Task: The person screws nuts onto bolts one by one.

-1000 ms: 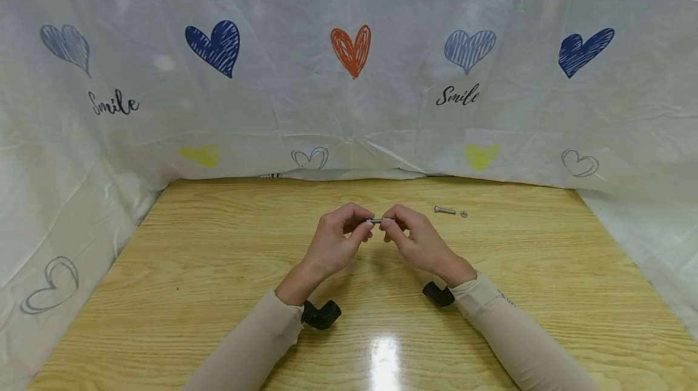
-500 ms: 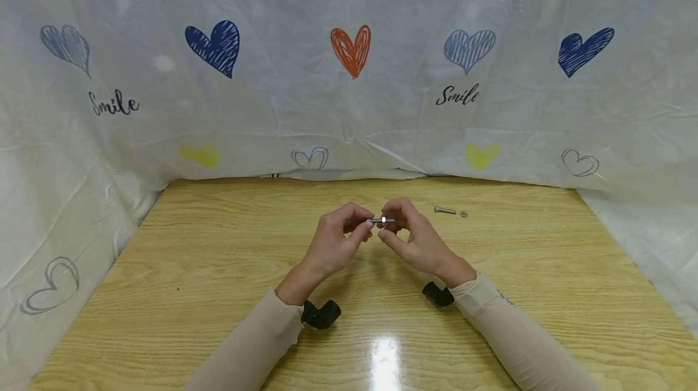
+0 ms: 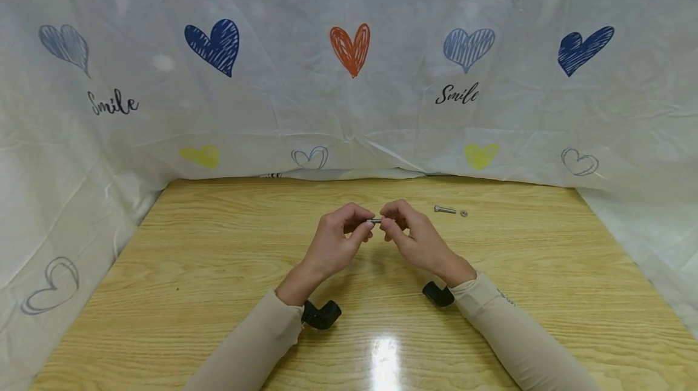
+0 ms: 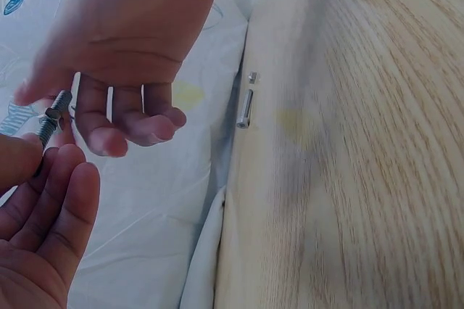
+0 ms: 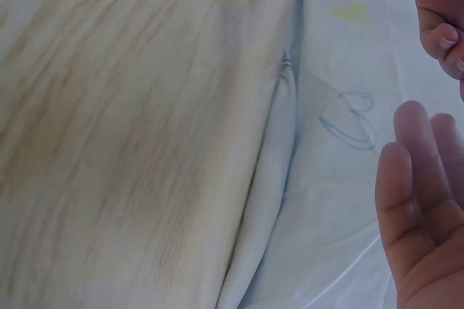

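My left hand pinches a metal bolt between thumb and fingers, holding it above the table near the middle. A hex nut sits partway along the threads, with bare thread showing beyond it in the left wrist view. From the other side, the thumb and index finger of my right hand pinch at the nut; in the head view they cover it. The other right fingers hang loosely bent. Only a short length of shank shows between the two hands from above. In the right wrist view the bolt is out of frame.
A second bolt lies on the wooden table, right of the hands toward the back, with a loose nut beside it. A white cloth printed with hearts hangs behind the table. Black wrist mounts stick out below both wrists.
Half a second ago the right thumb and finger were spread apart around the nut, leaving it visible; now they have closed over it again. The left hand has stayed still.
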A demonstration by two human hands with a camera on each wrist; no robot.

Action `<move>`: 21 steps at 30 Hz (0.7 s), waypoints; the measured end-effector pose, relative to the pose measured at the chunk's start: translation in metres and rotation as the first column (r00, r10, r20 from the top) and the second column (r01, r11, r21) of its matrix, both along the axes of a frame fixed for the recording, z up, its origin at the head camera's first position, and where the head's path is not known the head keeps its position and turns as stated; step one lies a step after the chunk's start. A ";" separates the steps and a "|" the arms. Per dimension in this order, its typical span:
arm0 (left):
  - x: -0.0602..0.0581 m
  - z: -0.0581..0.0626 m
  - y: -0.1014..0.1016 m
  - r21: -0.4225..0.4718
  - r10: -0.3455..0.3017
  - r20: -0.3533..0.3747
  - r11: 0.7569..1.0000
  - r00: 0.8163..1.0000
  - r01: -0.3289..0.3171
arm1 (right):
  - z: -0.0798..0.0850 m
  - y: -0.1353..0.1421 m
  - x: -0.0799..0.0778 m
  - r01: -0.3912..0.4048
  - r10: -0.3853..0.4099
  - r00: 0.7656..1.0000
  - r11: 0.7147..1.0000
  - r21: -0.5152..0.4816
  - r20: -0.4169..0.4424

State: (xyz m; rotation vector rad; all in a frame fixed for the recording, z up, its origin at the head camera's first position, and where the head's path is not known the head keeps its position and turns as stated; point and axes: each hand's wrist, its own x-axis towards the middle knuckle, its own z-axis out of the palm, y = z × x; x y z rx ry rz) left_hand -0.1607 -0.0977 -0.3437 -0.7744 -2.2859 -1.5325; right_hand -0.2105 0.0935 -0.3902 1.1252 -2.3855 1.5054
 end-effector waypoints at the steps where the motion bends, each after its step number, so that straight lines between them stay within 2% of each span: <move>1: 0.000 0.000 0.000 0.000 -0.001 0.000 1.000 1.000 0.001 | 0.000 0.000 0.000 -0.001 0.001 1.000 1.000 -0.007 0.009; 11: 0.001 0.002 0.000 0.006 0.006 0.005 1.000 1.000 -0.006 | 0.001 -0.002 0.002 -0.049 0.050 0.999 0.997 -0.066 0.003; 17: 0.002 0.003 0.000 0.003 0.004 0.005 1.000 1.000 -0.004 | -0.001 -0.001 0.000 -0.017 0.017 1.000 1.000 0.001 -0.026; 21: 0.003 0.003 0.001 -0.005 -0.001 0.011 1.000 1.000 0.001 | -0.001 0.001 -0.001 -0.017 0.018 1.000 1.000 0.011 -0.025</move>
